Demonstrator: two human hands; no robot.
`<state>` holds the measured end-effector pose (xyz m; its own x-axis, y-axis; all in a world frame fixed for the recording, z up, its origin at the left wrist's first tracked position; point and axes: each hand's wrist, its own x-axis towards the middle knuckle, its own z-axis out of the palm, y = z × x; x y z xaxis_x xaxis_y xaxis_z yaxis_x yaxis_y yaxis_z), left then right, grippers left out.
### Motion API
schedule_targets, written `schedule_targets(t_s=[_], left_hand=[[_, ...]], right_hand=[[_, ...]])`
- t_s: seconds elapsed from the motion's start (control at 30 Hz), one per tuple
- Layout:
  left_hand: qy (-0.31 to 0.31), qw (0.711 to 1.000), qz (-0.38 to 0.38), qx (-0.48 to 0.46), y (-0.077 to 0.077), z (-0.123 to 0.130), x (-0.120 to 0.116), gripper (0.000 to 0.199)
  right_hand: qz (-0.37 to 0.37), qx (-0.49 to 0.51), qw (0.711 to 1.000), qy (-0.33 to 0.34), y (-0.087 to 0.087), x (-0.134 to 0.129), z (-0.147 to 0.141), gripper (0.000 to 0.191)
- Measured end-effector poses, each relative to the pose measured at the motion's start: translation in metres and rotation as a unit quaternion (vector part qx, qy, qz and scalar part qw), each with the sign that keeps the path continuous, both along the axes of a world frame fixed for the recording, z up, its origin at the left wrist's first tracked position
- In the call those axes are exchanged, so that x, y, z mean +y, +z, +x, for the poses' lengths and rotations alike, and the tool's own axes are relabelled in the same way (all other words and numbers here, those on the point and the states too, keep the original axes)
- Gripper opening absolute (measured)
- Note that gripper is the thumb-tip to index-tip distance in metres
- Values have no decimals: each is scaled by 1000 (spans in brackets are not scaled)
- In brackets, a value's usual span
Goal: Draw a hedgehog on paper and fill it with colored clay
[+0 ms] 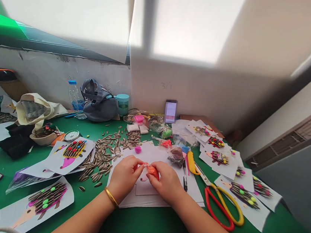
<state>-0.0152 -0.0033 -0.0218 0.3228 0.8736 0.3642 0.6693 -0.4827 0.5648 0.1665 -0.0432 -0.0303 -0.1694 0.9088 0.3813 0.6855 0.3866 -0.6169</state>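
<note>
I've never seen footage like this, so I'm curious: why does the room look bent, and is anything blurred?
In the head view, the wide lens tilts the wall and curves the table outward. Soft light glows through the pale blinds. The phone screen is pixelated, while the left hand and right hand pinching orange clay look sharp.

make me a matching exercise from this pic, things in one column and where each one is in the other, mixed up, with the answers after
Things:
1. gold bangle
2. orange modelling clay
3. scissors with red and yellow handles
4. plastic water bottle with a blue cap

Places:
a. by the back wall
b. around the wrist of the left hand
c. at the fingertips of the right hand
d. lying on the green tabletop, right of the paper sheets

Pairs: 1-b, 2-c, 3-d, 4-a
</note>
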Motion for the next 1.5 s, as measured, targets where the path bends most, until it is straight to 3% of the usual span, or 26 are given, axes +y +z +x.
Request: schedule_targets(t_s=[0.17, 0.4, 0.57, 0.67, 0.73, 0.83, 0.93, 1.0, 1.07, 1.2, 1.3, 1.4, 1.5], left_hand=[[3, 998, 52, -25, 5, 1, -4, 21], [-51, 997, -47, -35, 3, 2, -4, 24], [-22, 998, -6, -50, 4, 2, -3, 23], [4, 989, -50, -140, 4, 3, -1, 20], [8, 961, -143, -236, 3, 5, 1, 20], [-23, 882, -277, -381, 4, 8, 2, 29], [-43, 811, -347, -469, 7, 10, 0, 39], [-42, 782, -375, -496, 9, 9, -1, 35], [-38, 784, -376, -493, 9, 8, -1, 32], [-35, 859, -314, -403, 4, 6, 2, 25], [-2, 876, -252, -410, 3, 5, 4, 23], [1, 833, -241, -499, 8, 4, 4, 29], [-31, 739, -336, -583, 13, 4, 3, 29]], right_hand=[[4, 19, 1000, -24, 3, 1, 3, 13], [9, 9, 1000, 19, -2, -2, -1, 13], [11, -2, 999, -50, 0, 5, 8, 15], [12, 11, 997, -79, 4, 8, 15, 17], [9, 23, 997, -74, 7, 8, 16, 19], [2, 32, 998, -47, 8, 7, 14, 20], [1, 25, 999, -30, 8, 6, 10, 20], [2, 16, 999, -28, 9, 5, 7, 19], [3, 11, 1000, -25, 9, 4, 6, 19], [3, -2, 1000, 8, 10, 3, 4, 19], [10, -33, 999, -17, 15, 7, 9, 19], [21, -88, 994, -54, 23, 17, 16, 18], [41, -177, 982, -59, 30, 33, 19, 22]])
